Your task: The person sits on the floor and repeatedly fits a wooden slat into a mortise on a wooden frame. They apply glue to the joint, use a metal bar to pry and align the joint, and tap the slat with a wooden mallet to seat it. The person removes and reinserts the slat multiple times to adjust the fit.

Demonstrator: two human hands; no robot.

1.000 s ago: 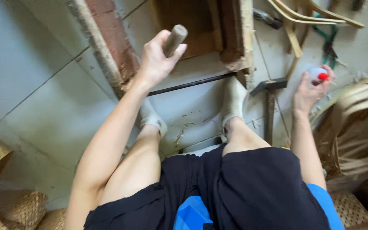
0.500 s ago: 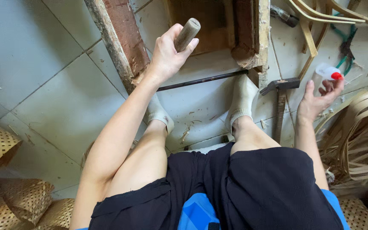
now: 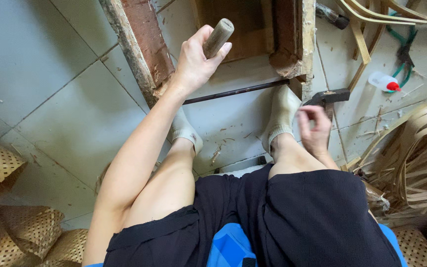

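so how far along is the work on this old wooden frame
Done: the glue bottle lies capped on the tiles, apart from both hands. In hand: the left hand grips a wooden handle over the worn wooden frame; the right hand, blurred, is beside the hammer. Left: the cane strips lie loose, apparently unused.

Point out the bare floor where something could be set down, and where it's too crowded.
The widest bare tiles lie left of the wooden frame, above the woven baskets. A smaller patch sits between the two feet, below the dark rod. Crowded: right of the right hand, with hammer, glue bottle and cane strips. The left hand grips a wooden handle.
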